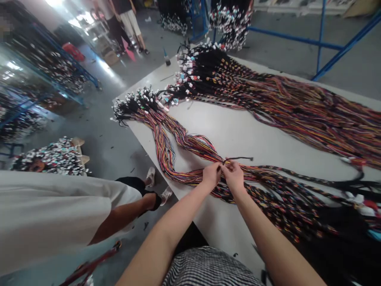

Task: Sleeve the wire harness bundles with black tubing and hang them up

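Close together over a bundle of multicoloured wires point(190, 176), my left hand point(211, 175) and my right hand point(233, 174) meet with fingers pinched. A thin black tie point(239, 158) comes out at their fingertips, its free end pointing right across the table. Both hands appear to grip this tie at the bundle; its part between the fingers is hidden. Left of my hands the bundle splits into two strands, ending in white connectors point(143, 95) at the table corner. To the right, the wires fan into branches wrapped with black tape point(285, 190).
A larger pile of wire harnesses point(297, 105) lies along the far side of the white table point(214, 123). Another person in a white garment point(59, 214) stands close on my left. Blue metal racks point(320, 43) and a pallet of connectors point(56, 159) stand around the table.
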Demonstrator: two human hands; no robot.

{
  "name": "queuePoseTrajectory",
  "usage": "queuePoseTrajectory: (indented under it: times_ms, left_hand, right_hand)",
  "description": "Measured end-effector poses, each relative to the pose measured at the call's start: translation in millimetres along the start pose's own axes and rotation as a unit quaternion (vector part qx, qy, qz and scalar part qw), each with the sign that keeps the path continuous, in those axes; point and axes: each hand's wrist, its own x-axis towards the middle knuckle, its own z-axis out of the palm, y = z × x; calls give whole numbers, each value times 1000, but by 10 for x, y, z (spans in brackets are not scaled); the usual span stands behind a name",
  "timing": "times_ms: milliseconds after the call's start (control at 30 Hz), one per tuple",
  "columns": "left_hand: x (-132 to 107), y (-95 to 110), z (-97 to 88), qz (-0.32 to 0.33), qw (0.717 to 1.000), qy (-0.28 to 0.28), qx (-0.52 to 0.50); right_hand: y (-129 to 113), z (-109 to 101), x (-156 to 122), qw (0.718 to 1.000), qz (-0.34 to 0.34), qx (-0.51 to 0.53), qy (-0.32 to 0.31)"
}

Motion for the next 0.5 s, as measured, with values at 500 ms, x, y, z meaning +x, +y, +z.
queuePoseTrajectory:
  times_ms: [500]
  left_hand:
    - [-104, -399, -140, -86, 967, 14, -240]
  right_hand:
    - [121, -151, 553, 745, -121, -633, -175]
